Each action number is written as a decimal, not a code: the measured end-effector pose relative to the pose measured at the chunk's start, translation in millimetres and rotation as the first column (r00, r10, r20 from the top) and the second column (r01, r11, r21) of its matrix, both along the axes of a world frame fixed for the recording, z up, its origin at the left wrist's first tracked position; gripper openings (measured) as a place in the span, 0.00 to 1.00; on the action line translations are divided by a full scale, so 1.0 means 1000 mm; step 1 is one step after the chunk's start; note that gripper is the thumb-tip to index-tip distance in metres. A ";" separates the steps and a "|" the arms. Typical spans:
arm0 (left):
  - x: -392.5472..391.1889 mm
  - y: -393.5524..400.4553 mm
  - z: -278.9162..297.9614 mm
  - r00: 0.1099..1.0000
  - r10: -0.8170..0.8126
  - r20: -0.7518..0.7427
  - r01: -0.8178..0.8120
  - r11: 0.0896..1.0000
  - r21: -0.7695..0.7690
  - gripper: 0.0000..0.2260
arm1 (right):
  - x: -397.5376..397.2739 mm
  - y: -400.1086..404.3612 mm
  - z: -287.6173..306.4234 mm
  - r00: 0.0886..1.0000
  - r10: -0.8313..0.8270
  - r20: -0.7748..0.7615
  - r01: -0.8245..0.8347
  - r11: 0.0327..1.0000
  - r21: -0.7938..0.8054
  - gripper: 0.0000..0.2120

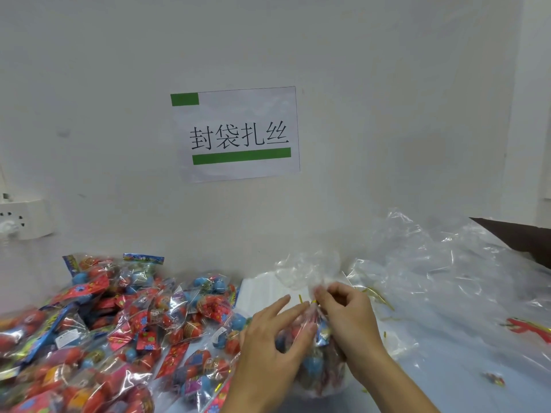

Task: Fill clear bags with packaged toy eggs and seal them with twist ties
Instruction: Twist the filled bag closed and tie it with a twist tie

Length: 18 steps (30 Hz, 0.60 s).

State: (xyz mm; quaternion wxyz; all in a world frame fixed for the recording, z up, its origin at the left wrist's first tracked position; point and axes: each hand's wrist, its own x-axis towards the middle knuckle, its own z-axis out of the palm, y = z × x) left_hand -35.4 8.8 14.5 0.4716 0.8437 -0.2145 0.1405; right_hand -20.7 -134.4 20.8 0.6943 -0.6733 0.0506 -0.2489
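Between my two hands stands a clear plastic bag filled with red and blue packaged toy eggs (310,362), its body resting on the pale blue tabletop (447,368) just below my wrists. My left hand (269,338) lies against the near left side of the bag with the fingers spread and fairly straight, steadying the bulge more than clasping it; the index fingertip reaches up to the gathered neck. My right hand (347,317) has its fingers curled, and its grip pinches the bunched neck together with a thin gold twist tie (301,300), whose short ends stick out just left of my fingertips. Above that pinch the loose mouth of the bag (307,268) fans out, crumpled.

I judge this to be the sealing step: the bag looks full and the tie sits at the neck, but I cannot tell how many turns it has. The next move calls for keeping the neck tightly bunched while the tie ends are turned round each other, without letting the slippery film spring open.

Left of my left hand, a big heap of loose packaged toy eggs (104,338) covers the tabletop. Right of my right hand, beyond the bag, lies a crumpled pile of empty clear bags (447,263), with spare gold twist ties (377,296) just past my knuckles. Farther off, on the white wall (387,99), hangs a white paper sign with green bars (238,134).
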 end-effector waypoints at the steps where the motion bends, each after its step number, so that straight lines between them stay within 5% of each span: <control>1: -0.001 0.001 0.000 0.999 0.033 -0.002 -0.033 0.998 -0.044 0.17 | 0.000 -0.003 0.002 1.000 -0.003 -0.003 0.003 1.000 0.012 0.13; 5: 0.003 0.006 0.000 0.991 0.111 -0.078 -0.131 0.927 -0.352 0.24 | 0.004 -0.017 0.005 0.996 -0.091 -0.011 0.092 0.981 0.172 0.12; 8: 0.005 0.006 -0.004 0.963 -0.141 -0.232 -0.021 0.815 -0.580 0.29 | 0.005 -0.010 0.006 0.989 -0.144 -0.042 0.150 0.937 0.317 0.14; 11: 0.016 0.007 -0.012 0.928 -0.252 -0.274 -0.016 0.708 -0.706 0.40 | 0.000 0.012 0.008 0.998 0.037 -0.053 -0.013 0.921 0.389 0.13; 13: 0.028 0.015 -0.015 0.945 -0.201 -0.257 -0.076 0.630 -0.773 0.40 | -0.007 0.020 0.010 0.970 0.243 -0.021 -0.226 0.926 0.303 0.11; 15: 0.033 0.022 -0.017 0.953 -0.157 -0.260 -0.129 0.565 -0.815 0.38 | -0.015 0.019 0.013 0.931 0.365 -0.030 -0.363 0.930 0.047 0.09; 18: 0.035 0.022 -0.019 0.950 -0.150 -0.274 -0.141 0.576 -0.805 0.41 | -0.022 0.013 0.012 0.890 0.441 -0.117 -0.455 0.877 -0.157 0.18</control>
